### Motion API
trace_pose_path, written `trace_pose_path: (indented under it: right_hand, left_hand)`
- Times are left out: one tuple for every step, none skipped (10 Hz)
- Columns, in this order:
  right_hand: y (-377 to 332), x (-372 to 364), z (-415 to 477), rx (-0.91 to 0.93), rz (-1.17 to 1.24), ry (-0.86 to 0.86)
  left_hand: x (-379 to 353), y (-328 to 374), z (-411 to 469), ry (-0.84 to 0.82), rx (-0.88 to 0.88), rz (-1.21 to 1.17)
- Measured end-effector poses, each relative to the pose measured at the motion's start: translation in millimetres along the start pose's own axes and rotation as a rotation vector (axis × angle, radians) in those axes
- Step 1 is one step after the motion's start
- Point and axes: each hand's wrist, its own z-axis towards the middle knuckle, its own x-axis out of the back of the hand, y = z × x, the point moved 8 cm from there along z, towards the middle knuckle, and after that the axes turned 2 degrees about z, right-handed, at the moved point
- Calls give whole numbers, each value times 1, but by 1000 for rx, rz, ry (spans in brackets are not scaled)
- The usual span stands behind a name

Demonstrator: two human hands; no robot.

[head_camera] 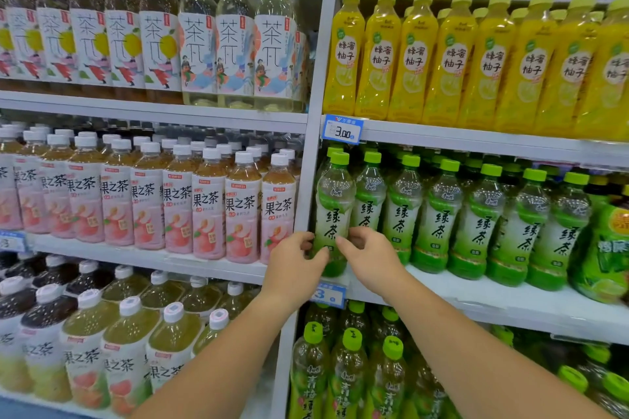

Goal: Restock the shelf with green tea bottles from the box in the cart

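While both hands closed around the lower part of the front green tea bottle (332, 214), the left hand (296, 262) pinched one side and the right hand (369, 256) the other, fingers curled on the label. It stood at the left end of its row, on the shelf (476, 296) edge beside the upright post (311, 159). I judged it could tip forward off that lip if released while leaning, or knock the neighbouring bottle (369, 197) out of line. Whether its base sat flat I couldn't tell; my hands covered it. No cart or box showed anywhere in view.
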Motion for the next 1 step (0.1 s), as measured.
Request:
trace_pose_path:
  right_hand:
    - [6, 7, -2, -26, -26, 24]
  left_hand:
    - [-3, -4, -4, -35, 79, -84]
